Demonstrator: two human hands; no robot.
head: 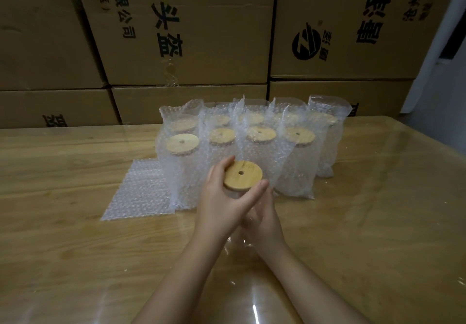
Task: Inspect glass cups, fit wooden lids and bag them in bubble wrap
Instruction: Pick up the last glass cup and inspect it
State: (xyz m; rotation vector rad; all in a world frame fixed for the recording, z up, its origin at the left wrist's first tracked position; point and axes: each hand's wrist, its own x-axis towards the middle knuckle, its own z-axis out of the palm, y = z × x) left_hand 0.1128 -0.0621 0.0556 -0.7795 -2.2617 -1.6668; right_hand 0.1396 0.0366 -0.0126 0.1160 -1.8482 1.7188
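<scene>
Head view: both hands meet over the middle of the desk (378, 197) around a glass cup (248, 212) topped by a round wooden lid (242, 178) with a small centre hole. The left hand (222, 197) curls over the lid's near-left edge, thumb and fingers closed on its rim. The right hand (264, 212) wraps the cup from below and behind; its fingers are largely hidden by the left hand, and the clear glass is hard to make out between the palms. Behind them stand two rows of bagged cups (295, 162) in bubble wrap, lids showing through; the back row is blurred by the wrap. A flat stack of bubble-wrap bags (141, 192) lies to the left, touching the nearest bagged cup. Cardboard boxes (189, 34) fill the background, their print cut off.
</scene>
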